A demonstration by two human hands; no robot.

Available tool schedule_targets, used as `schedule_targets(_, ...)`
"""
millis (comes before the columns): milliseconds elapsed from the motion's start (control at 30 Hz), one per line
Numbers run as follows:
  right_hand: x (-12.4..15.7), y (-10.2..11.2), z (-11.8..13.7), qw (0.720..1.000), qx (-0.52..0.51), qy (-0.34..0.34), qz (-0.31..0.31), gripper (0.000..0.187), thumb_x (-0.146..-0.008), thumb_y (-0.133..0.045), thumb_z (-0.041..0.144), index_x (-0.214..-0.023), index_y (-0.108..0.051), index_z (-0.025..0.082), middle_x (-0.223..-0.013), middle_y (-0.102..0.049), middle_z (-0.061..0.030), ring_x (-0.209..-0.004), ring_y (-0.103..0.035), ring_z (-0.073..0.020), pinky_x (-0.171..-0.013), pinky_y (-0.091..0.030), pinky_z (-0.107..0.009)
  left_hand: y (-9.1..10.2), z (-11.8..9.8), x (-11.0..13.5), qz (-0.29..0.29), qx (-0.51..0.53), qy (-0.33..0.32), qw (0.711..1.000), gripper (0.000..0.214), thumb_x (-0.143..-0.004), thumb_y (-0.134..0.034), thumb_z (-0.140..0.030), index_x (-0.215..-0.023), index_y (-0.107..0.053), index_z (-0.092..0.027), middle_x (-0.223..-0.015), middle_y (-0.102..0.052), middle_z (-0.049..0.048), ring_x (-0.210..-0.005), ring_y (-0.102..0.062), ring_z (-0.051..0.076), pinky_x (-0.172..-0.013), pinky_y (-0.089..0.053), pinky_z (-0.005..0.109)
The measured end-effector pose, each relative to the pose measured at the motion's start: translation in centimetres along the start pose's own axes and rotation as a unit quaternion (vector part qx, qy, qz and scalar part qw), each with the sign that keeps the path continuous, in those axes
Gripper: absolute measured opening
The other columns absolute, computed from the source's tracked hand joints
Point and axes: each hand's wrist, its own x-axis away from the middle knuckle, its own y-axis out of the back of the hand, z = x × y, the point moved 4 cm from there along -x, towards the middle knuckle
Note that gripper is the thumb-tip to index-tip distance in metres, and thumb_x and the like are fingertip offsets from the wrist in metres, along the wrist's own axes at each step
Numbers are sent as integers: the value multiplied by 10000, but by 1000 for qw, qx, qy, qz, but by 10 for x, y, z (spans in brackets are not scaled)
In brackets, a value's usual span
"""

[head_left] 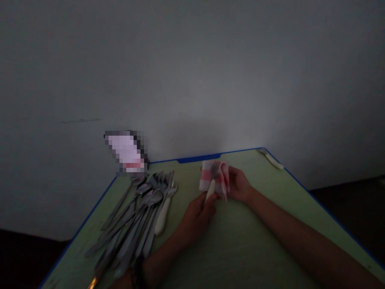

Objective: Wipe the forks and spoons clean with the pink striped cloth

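My left hand pinches the white handle of a fork whose tines point away from me. The fork lies against a pink and white cloth at the far middle of the green table. My right hand is closed on the right side of that cloth, its fingers folded over it. Both forearms reach in from the near edge.
A heap of several metal spoons and forks, one with a white handle, lies on the table's left half. A white-handled utensil rests at the far right corner. A blurred pink object stands at the far left corner, by the grey wall.
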Motion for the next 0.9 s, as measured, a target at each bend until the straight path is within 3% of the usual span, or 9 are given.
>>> schedule_targets(133,-1,-2,-5,999,50,8,-3,90,-751,-555,185,-814,-595,135,-679,-655,-25,-706,-622,-163,-720,-479,-299,-1,-2,1,15,-29,-5,999,342,-877,-349,-469,-764,-472,-171,-603,-430,-38,-534,-383,102,-499,-306,213)
schedule_targets(433,-1,-4,-7,995,89,43,-19,166,-709,-670,200,-844,-597,138,-665,-638,4,-627,-588,-115,-621,-458,-235,-1,-4,0,19,-88,-19,996,344,-880,-342,-452,-715,-464,-176,-627,-460,-26,-579,-419,119,-553,-324,233)
schedule_targets(700,-10,6,-6,996,31,46,-71,183,-823,-539,314,-774,-589,144,-580,-589,24,-514,-525,-85,-548,-418,-204,-4,-5,4,64,-25,8,998,400,-900,-294,-446,-955,-560,-152,-590,-448,-37,-531,-418,110,-527,-317,221)
schedule_targets(900,-9,3,-8,997,50,25,-54,146,-811,-557,277,-771,-594,142,-585,-588,28,-516,-522,-85,-565,-423,-207,-2,-11,7,102,-42,-10,994,286,-857,-389,-330,-985,-582,-162,-658,-512,-11,-619,-467,134,-578,-354,224)
